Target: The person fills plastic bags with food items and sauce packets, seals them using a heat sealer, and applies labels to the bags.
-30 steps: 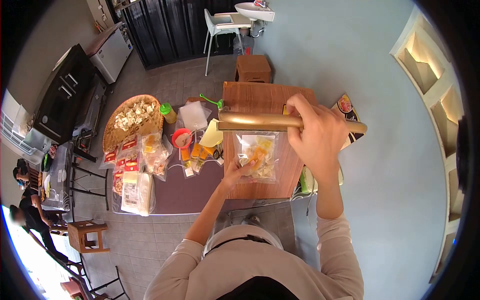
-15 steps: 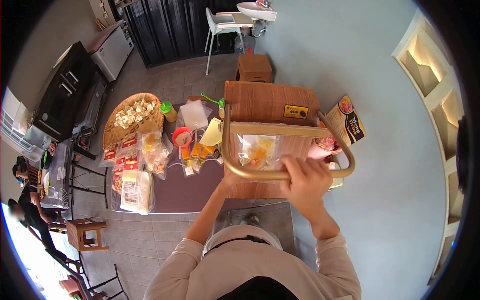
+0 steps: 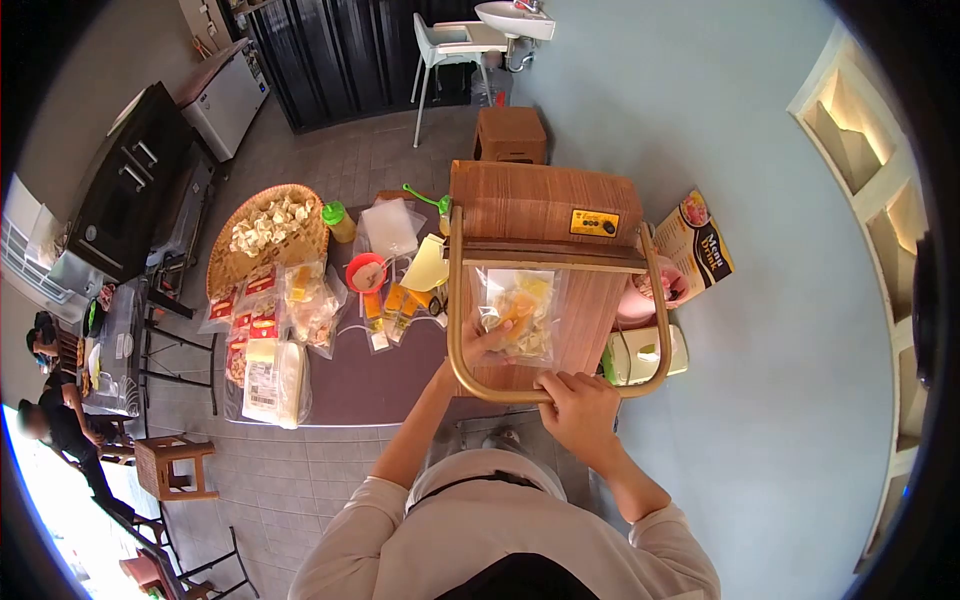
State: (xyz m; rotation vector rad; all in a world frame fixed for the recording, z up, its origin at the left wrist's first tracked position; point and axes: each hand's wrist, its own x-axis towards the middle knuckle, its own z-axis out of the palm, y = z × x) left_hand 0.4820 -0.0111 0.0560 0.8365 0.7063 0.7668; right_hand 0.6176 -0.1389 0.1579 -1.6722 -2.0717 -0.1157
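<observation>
My right hand is wrapped round the front of the gold handle of a wood-panelled bag sealer. The handle's bar lies low at the machine's front, and the sealing bar is down across the top edge of a clear plastic bag. Inside the bag are pale pieces and an orange packet. Reaching in under the handle, my left hand grips the bag's left side, its fingers partly hidden behind the plastic.
Left on the table lie red-labelled packs, sachets, a red bowl and a green-capped bottle. A basket holds pale pieces. A menu card leans by the wall. Two people are at far left.
My right hand has brought the gold handle down toward me, and the sealing bar has lowered onto the bag's top. My left hand now shows more clearly at the bag's side.
</observation>
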